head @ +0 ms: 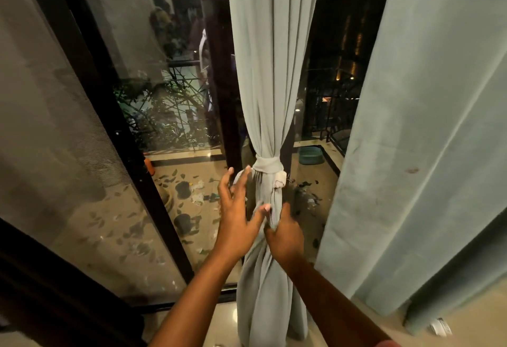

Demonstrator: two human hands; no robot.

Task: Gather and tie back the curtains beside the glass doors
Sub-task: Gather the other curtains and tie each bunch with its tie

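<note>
Gripping the gathered curtain (pixel 270 100) just below its tie (pixel 267 167), my right hand (pixel 285 234) is clenching the cloth while my left hand (pixel 237 215) is spreading open-fingered beside it.

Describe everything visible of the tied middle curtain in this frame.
The middle curtain is pale grey-green, soft-looking cloth hanging before the dark door frame. It is gathered into a narrow bundle, cinched by a tie band of the same cloth, and twists below to the floor. The right hand grips it under the band; the left hand is open beside it.
</note>
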